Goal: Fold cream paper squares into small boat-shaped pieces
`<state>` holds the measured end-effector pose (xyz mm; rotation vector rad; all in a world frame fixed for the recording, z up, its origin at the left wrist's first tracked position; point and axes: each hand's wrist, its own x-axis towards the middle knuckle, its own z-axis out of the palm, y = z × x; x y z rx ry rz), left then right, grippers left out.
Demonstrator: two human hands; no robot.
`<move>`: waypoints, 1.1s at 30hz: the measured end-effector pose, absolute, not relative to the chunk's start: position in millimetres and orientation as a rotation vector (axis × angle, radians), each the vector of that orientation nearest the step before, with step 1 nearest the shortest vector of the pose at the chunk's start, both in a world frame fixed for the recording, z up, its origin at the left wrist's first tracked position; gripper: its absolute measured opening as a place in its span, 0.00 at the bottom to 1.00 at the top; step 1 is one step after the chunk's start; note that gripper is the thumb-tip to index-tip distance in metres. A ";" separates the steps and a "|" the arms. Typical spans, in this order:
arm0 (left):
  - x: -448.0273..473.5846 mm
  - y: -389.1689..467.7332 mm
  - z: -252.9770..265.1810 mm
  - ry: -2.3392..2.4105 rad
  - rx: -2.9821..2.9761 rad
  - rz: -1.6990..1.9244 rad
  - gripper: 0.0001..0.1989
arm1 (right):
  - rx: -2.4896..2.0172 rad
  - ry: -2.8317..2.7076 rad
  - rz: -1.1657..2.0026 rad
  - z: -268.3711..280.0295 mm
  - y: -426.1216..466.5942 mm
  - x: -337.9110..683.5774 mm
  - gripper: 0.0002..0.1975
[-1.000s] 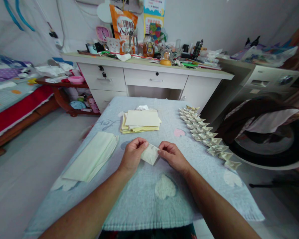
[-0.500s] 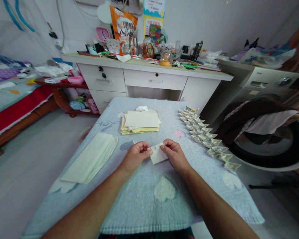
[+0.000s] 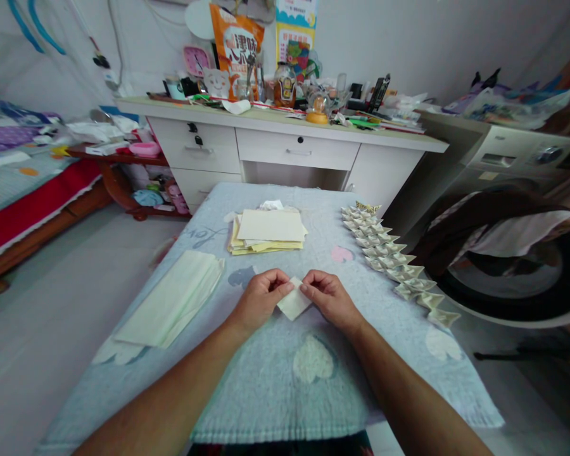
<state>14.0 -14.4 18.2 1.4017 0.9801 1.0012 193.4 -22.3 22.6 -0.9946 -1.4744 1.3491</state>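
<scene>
Between my hands is a small folded piece of cream paper [image 3: 294, 305], turned so one corner points toward me. My left hand [image 3: 265, 295] pinches its upper left edge with thumb and fingers. On the opposite side my right hand [image 3: 330, 295] pinches the upper right edge, the two thumbs close together. Beyond the hands lies a stack of cream and yellow paper sheets [image 3: 270, 226]. A pile of pale green paper [image 3: 171, 301] rests to the left. On the right, several folded paper pieces with pointed ends [image 3: 389, 261] stand in a nested row.
A light blue cloth with heart patterns [image 3: 266, 380] covers the table. Behind it stands a white desk [image 3: 297, 150] crowded with a jar [image 3: 284, 85], an orange bag [image 3: 237, 54] and other items. A washing machine [image 3: 513, 158] with its door open, clothes hanging out, is at right.
My hands have drawn closer together, the right one moving left. The folded paper has turned to a diamond-like angle and shifted slightly left. The view has moved a little.
</scene>
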 end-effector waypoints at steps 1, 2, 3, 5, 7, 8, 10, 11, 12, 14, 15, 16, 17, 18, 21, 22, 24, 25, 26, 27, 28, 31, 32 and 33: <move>13.3 -13.5 17.8 0.973 1.353 1.028 0.12 | -0.996 -1.485 1.336 22.0 -22.0 194.5 0.15; 12.5 -12.8 17.9 0.967 1.315 1.047 0.12 | -0.999 -1.497 1.323 21.4 -21.6 195.3 0.15; 11.6 -12.3 18.4 0.959 1.288 1.056 0.12 | -1.001 -1.510 1.312 20.9 -21.3 195.9 0.15; 10.3 -12.1 20.4 0.935 1.262 1.055 0.12 | -1.010 -1.546 1.291 20.4 -21.0 195.7 0.14; 9.7 -12.5 22.2 0.913 1.267 1.025 0.12 | -1.021 -1.598 1.258 20.7 -21.3 194.4 0.13; 9.7 -12.8 22.7 0.917 1.280 1.009 0.12 | -1.027 -1.627 1.237 21.1 -21.6 193.7 0.12; 10.0 -13.0 22.6 0.955 1.315 0.992 0.12 | -1.041 -1.673 1.199 22.0 -22.3 192.6 0.11; 10.3 -12.9 22.0 0.981 1.325 0.999 0.12 | -1.046 -1.683 1.190 22.5 -22.5 192.4 0.11; 10.5 -12.8 21.3 1.004 1.322 1.017 0.12 | -1.050 -1.684 1.189 23.0 -22.6 192.5 0.11; 11.0 -12.5 19.8 1.027 1.287 1.059 0.12 | -1.056 -1.660 1.202 23.8 -22.5 193.5 0.10; 11.3 -12.4 19.1 1.032 1.267 1.075 0.12 | -1.056 -1.643 1.214 24.1 -22.4 194.1 0.11; 11.5 -12.4 18.6 1.034 1.248 1.087 0.12 | -1.054 -1.625 1.226 24.4 -22.2 194.9 0.11; 11.9 -12.4 18.3 1.034 1.233 1.094 0.12 | -1.049 -1.605 1.240 24.5 -22.1 195.4 0.11; 12.3 -12.5 18.2 1.032 1.217 1.102 0.12 | -1.043 -1.581 1.258 24.5 -22.0 195.8 0.12; 13.6 -12.6 18.5 1.032 1.147 1.149 0.12 | -1.016 -1.491 1.354 23.0 -22.5 194.5 0.12; 13.9 -12.5 18.8 1.030 1.120 1.168 0.11 | -1.003 -1.463 1.401 21.9 -22.7 193.2 0.13; 14.3 -12.4 19.8 1.023 1.081 1.198 0.11 | -0.980 -1.433 1.472 19.2 -22.9 190.2 0.14; 14.3 -12.4 20.4 1.016 1.070 1.200 0.11 | -0.974 -1.428 1.483 17.8 -22.8 188.8 0.15; 14.2 -12.4 20.9 1.004 1.062 1.194 0.11 | -0.976 -1.428 1.475 16.5 -22.6 187.7 0.15; 14.0 -12.6 21.4 0.985 1.057 1.178 0.11 | -0.979 -1.427 1.463 15.5 -22.3 187.0 0.16; 13.8 -12.8 21.7 0.961 1.056 1.149 0.12 | -0.981 -1.423 1.450 14.7 -21.9 186.9 0.16; 13.7 -14.0 21.2 0.910 1.084 1.010 0.15 | -0.973 -1.401 1.445 13.9 -21.2 188.5 0.16; 13.9 -14.3 20.5 0.913 1.099 0.970 0.16 | -0.972 -1.392 1.449 13.9 -21.1 189.3 0.16; 14.3 -14.6 19.6 0.925 1.112 0.942 0.17 | -0.976 -1.382 1.450 14.0 -21.0 189.9 0.16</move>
